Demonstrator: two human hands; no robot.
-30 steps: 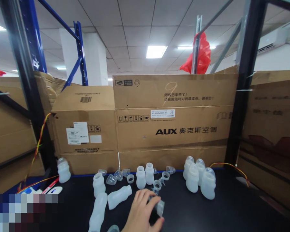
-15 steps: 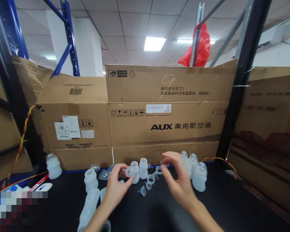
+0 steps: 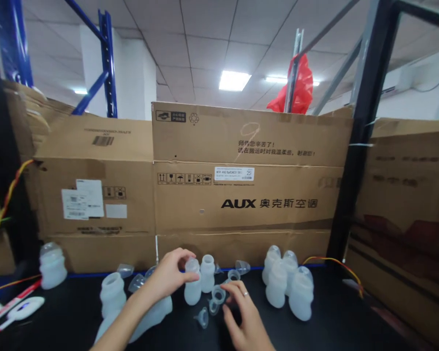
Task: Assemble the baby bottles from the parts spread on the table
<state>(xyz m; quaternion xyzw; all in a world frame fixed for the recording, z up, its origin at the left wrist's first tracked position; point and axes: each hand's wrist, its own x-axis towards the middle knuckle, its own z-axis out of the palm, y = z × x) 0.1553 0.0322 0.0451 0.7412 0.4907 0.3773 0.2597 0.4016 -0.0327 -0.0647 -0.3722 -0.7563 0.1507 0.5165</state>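
My left hand (image 3: 164, 278) is curled around the neck of a small frosted baby bottle (image 3: 192, 291), thumb in front and fingers behind its top. Just right of it stands a similar bottle (image 3: 207, 274) without a cap. My right hand (image 3: 243, 314) has its thumb and fingers apart, fingertips at the edge of a clear collar ring (image 3: 218, 294); I cannot tell if they touch it. Close by lie another ring (image 3: 233, 275) and a clear nipple (image 3: 202, 318). A clear cap (image 3: 243, 266) lies farther back.
Several capped bottles (image 3: 277, 284) stand together at the right; one more (image 3: 52, 265) stands far left. An open-necked bottle (image 3: 112, 294) and clear caps (image 3: 125, 270) are left of my forearm. A cardboard wall (image 3: 278, 229) backs the black tabletop (image 3: 336, 312).
My right hand has come left and down from near the capped bottles to the collar ring. My left hand stays by the same bottle. The view has shifted.
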